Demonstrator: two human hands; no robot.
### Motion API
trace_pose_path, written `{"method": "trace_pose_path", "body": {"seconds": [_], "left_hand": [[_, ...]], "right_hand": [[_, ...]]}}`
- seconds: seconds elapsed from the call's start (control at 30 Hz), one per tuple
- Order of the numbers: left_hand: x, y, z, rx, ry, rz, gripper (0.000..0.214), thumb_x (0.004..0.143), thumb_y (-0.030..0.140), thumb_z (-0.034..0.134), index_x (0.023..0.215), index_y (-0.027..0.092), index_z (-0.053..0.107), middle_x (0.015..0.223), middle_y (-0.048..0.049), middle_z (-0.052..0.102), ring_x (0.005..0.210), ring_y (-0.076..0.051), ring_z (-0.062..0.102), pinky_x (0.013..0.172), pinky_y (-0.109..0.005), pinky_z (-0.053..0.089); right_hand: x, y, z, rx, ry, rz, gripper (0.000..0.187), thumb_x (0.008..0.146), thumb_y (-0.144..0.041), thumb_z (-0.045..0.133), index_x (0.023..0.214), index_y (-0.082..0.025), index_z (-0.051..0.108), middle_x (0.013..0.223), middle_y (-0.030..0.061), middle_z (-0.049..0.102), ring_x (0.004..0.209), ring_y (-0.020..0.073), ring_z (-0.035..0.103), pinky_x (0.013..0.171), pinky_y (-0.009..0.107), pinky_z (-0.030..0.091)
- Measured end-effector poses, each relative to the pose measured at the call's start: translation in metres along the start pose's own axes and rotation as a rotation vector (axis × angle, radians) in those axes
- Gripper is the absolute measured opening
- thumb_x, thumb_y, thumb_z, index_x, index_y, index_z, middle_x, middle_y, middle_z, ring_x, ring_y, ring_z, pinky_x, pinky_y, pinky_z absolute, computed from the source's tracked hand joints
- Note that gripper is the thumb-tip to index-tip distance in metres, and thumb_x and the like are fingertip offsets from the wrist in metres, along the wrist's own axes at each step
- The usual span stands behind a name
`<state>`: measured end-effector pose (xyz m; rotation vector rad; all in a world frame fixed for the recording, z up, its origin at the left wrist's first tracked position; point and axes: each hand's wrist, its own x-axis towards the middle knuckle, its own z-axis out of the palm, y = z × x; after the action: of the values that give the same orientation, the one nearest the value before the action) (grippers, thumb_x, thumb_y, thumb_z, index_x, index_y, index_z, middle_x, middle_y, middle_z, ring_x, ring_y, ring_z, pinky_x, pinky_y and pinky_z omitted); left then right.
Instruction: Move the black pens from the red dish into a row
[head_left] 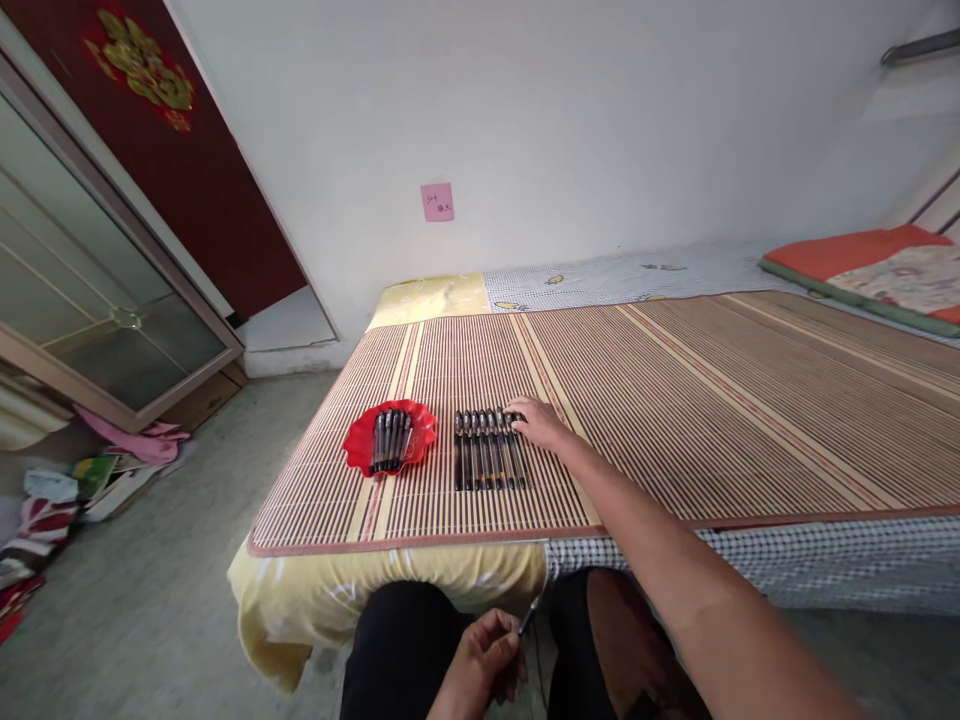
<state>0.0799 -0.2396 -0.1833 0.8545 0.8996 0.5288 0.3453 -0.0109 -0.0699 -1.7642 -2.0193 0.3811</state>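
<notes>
Several black pens (480,450) lie side by side in a row on the bamboo mat (645,420). At the right end of that row, my right hand (540,422) has its fingers closed on the top of the last pen (519,424); the fingers partly cover it. My left hand (487,655) is low between my knees, below the bed's edge, pinching a slim dark pen (529,616) that points up. To the left of the row sits a red wavy-edged plate (358,440), holding several more pens (388,440) and a small looped item I cannot make out.
The mat lies on a bed with a yellow cloth (337,580) and a checked sheet (810,560). Folded bedding (885,265) is at the far right. A pink note (437,202) sticks to the wall. Piled cloths and papers (82,490) lie on the floor at left.
</notes>
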Motion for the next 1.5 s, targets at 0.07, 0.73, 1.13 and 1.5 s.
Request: {"method": "trace_pose_path", "body": {"seconds": [0.07, 0.73, 1.13, 1.5], "left_hand": [[0.000, 0.000, -0.001, -0.001, -0.006, 0.001, 0.057, 0.066, 0.071, 0.078, 0.083, 0.022, 0.057, 0.053, 0.0015, 0.062, 0.036, -0.007, 0.037, 0.041, -0.024, 0.018], [0.000, -0.005, -0.004, -0.010, -0.044, 0.012, 0.055, 0.072, 0.067, 0.076, 0.087, 0.019, 0.054, 0.056, 0.0031, 0.062, 0.037, -0.006, 0.038, 0.042, -0.022, 0.020], [0.005, -0.013, -0.007, -0.019, -0.033, 0.035, 0.055, 0.071, 0.068, 0.076, 0.085, 0.020, 0.053, 0.054, 0.0034, 0.061, 0.034, -0.005, 0.037, 0.038, -0.022, 0.017], [0.005, -0.015, -0.007, -0.008, -0.015, 0.023, 0.054, 0.071, 0.068, 0.076, 0.084, 0.020, 0.054, 0.054, 0.0030, 0.062, 0.035, -0.006, 0.036, 0.040, -0.022, 0.018]], "right_hand": [[-0.002, 0.002, -0.002, 0.033, 0.020, 0.011, 0.036, 0.091, -0.016, 0.061, 0.124, -0.024, 0.070, 0.138, 0.0081, 0.062, 0.130, 0.0271, 0.054, 0.110, 0.044, 0.043], [0.005, -0.002, 0.001, -0.033, -0.023, 0.032, 0.042, 0.091, -0.018, 0.061, 0.131, -0.024, 0.065, 0.136, 0.0075, 0.065, 0.127, 0.0293, 0.056, 0.105, 0.047, 0.045], [0.004, 0.008, -0.001, 0.043, 0.031, 0.059, 0.046, 0.089, -0.015, 0.056, 0.135, -0.020, 0.062, 0.143, 0.0106, 0.060, 0.132, 0.0266, 0.054, 0.109, 0.040, 0.044], [0.001, 0.008, -0.007, 0.059, -0.051, 0.062, 0.054, 0.088, -0.024, 0.060, 0.142, -0.021, 0.056, 0.147, 0.0113, 0.057, 0.134, 0.0297, 0.053, 0.109, 0.042, 0.045]]}}
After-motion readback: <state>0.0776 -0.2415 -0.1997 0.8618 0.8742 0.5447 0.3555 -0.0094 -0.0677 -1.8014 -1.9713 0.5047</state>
